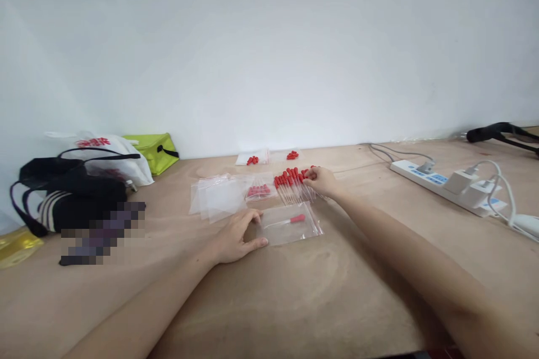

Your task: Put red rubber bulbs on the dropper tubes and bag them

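A clear zip bag (280,234) lies flat in front of me, with one red-capped dropper (297,218) in or on it. My left hand (240,235) rests at the bag's left edge, thumb and fingers apart. Behind the bag is a row of red-capped droppers (288,179) with clear stems. At its right end, my right hand (322,180) pinches a red cap. A bag with several red caps (258,191) lies left of the row, beside a spread of flat clear bags (219,196).
Near the wall lie two bags with red pieces (252,161) (292,155). A white power strip (442,186) with plugs and cables is at right. A black bag (80,202), white plastic bag (113,162) and green bag (155,152) stand at left on the wooden table (269,303).
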### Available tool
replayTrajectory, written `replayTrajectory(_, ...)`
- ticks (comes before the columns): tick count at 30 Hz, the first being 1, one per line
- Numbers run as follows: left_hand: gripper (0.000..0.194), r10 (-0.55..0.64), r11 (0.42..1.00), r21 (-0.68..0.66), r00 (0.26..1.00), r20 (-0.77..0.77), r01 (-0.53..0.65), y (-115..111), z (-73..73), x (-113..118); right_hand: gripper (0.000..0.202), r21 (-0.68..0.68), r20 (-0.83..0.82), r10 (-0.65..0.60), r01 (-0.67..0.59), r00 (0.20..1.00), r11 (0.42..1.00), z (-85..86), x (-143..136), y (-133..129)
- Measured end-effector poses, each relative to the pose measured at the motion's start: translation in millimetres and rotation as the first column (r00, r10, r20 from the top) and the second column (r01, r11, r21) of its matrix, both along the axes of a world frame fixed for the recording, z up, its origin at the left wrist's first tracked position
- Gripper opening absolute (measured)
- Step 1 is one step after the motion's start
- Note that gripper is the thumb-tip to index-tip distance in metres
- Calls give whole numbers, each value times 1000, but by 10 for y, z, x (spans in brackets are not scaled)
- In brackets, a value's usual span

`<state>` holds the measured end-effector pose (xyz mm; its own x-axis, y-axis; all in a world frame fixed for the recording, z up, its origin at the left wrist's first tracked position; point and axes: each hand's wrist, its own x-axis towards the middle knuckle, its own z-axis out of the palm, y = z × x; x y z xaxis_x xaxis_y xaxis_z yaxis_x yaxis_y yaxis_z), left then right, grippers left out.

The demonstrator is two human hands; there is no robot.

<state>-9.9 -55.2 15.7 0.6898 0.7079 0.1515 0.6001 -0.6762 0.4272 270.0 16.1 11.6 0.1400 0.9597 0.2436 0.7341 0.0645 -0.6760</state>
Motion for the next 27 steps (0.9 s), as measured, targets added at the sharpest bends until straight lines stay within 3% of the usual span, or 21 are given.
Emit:
replayTrajectory(7, 20, -57, 998, 7, 998, -9, 57, -5, 34, -2, 17, -34, 33, -178, 179, 983, 983, 13, -296, 426)
replayTrajectory(15, 37, -61, 997, 36, 997, -55, 63, 15, -4, -29, 10, -68, -87, -245, 240, 965, 968, 18, -335, 524)
replayTrajectory(19, 39, -63, 997, 41, 996, -56, 65, 18, -2, -33, 19, 29, -216, -245, 257, 945, 966, 119, -200, 375)
replayTrajectory(22, 39, -66, 996, 49, 996, -54, 68, 16, 10, -19, 32, 125, -304, -219, 267, 927, 956, 134, -8, 120)
replayTrajectory(27, 40, -58, 997, 56, 997, -59, 61, 9, 14, 8, 36, 300, -569, -24, 235, 822, 925, -107, 296, -406)
